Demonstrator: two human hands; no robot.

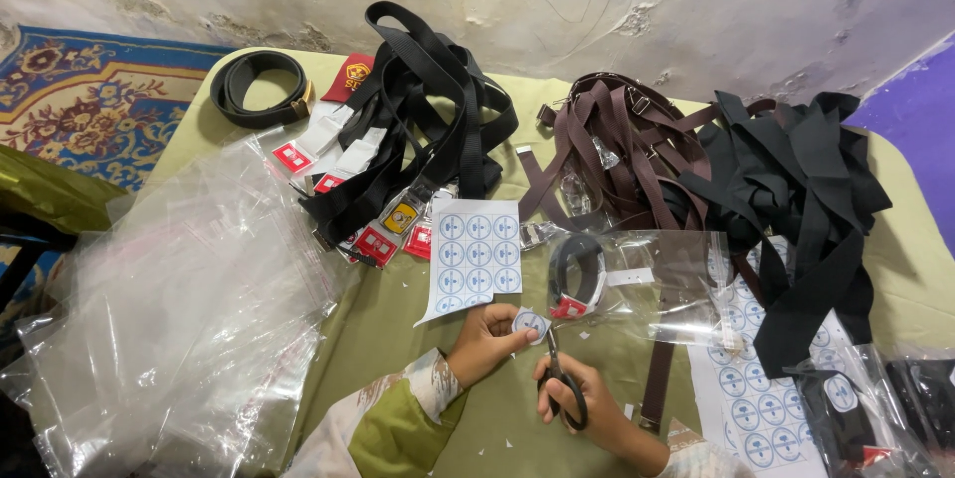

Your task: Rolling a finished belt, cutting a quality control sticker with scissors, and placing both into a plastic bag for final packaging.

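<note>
The left hand has its grip clenched on a small round blue-and-white sticker, pinched between thumb and fingertips. The right hand has its grip closed through the handles of black scissors, blades pointing up toward the sticker; the blade tips meet the sticker's lower edge. The two hands sit just beside each other above the olive-green bench.

Directly above the left grip lies a sticker sheet printed with rows of the same round labels, one lower corner cut away. Above the right grip lies a clear bag containing a coiled black belt with a red tag. To the right of the right grip a second label sheet lies flat, partly under further clear bags.

Well above both grips, three heaps rest on the bench: black straps with red tags to the upper left, brown straps in the centre, and more black straps to the upper right. A separate coiled black belt lies at the far left corner. Left of the left grip, a loose stack of empty clear plastic bags covers the bench edge. Small paper trimmings are scattered around both hands. A patterned rug shows beyond the bench at far left.
</note>
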